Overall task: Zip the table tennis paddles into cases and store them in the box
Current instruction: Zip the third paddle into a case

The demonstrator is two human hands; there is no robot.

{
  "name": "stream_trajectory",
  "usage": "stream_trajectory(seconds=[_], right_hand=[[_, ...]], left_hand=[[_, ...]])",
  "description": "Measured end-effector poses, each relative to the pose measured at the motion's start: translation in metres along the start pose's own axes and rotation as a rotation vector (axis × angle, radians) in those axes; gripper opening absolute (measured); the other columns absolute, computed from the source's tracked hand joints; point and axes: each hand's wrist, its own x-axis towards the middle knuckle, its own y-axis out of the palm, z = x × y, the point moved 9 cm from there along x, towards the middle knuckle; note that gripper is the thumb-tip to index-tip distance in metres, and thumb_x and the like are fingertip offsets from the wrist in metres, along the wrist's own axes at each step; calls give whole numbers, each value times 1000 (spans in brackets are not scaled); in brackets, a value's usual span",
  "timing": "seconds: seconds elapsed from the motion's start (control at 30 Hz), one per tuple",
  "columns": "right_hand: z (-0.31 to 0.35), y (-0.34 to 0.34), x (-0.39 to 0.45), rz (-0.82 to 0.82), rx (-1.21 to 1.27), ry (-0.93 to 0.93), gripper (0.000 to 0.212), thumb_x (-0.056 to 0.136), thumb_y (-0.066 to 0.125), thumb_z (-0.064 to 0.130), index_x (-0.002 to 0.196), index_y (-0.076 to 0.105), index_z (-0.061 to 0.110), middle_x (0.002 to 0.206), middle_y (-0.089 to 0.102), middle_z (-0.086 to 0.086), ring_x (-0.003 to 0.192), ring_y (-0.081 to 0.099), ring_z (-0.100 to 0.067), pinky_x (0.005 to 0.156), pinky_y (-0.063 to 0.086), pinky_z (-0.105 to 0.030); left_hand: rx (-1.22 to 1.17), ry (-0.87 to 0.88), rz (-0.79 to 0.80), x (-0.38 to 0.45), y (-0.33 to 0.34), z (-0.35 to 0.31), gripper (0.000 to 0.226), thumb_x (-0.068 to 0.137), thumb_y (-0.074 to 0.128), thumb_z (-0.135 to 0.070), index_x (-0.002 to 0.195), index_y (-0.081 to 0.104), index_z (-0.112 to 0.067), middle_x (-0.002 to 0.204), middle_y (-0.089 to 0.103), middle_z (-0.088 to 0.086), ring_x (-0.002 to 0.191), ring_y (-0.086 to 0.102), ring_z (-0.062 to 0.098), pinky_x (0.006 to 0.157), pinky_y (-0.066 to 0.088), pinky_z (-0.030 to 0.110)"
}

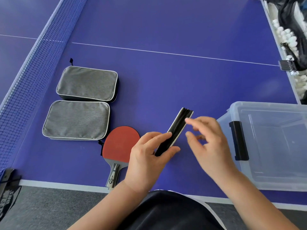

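The blue tabletop (pixel 166 77) carried everything, with the clear plastic box (pixel 272 146) open at its right edge and two grey cases (pixel 86 83) lying flat, one beyond the other, on the left near the net (pixel 33 72). Just beside the nearer grey case (pixel 76 120) lay a red paddle (pixel 120 143), handle pointing toward the person and partly hidden by the left wrist.

Between the paddle and the box, a third case (pixel 178 126) was held on edge, its zipper side facing up. Its long axis ran from the left hand away and to the right, toward the box's near corner. The left hand (pixel 146 158) gripped the case's near end, thumb on one side and fingers on the other. The right hand (pixel 207 140) hovered just beside the far half of the case, its fingers (pixel 191 121) loosely spread and holding nothing, the index tip near the zipper line. It looked the nearer hand for working the zipper.
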Motion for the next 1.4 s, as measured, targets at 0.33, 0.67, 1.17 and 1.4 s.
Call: stream_trajectory(seconds=[0.33,0.67,1.17,1.4], right_hand=[[12,36,-36,222,112,23,68,83,71,42,142,41,31,148,34,4,128,48,-7,85,57,-30],[-13,38,-34,166,27,100,81,89,70,20,151,23,40,143,38,24,118,49,6,76,55,-16],[-87,42,-3,55,-275,276,57,94,65,18,146,42,16,121,67,-5,99,65,-31,74,53,-37],[-102,35,63,-7,-258,235,70,95,64,19,154,27,24,146,50,4,121,56,-24,87,50,-36]], left_hand=[[-102,31,183,1,8,-7,49,89,69,-8,127,59,-37,111,64,-21,89,60,0,66,42,7],[-11,-35,197,11,10,15,73,82,76,-11,139,46,-44,104,61,-24,71,56,8,64,41,7],[15,-429,22,27,10,110,67,85,72,-17,133,33,-44,83,66,-8,74,65,11,64,47,14],[90,-234,-97,98,3,117,84,86,71,-14,147,25,-50,96,61,-13,82,64,14,75,41,8]])
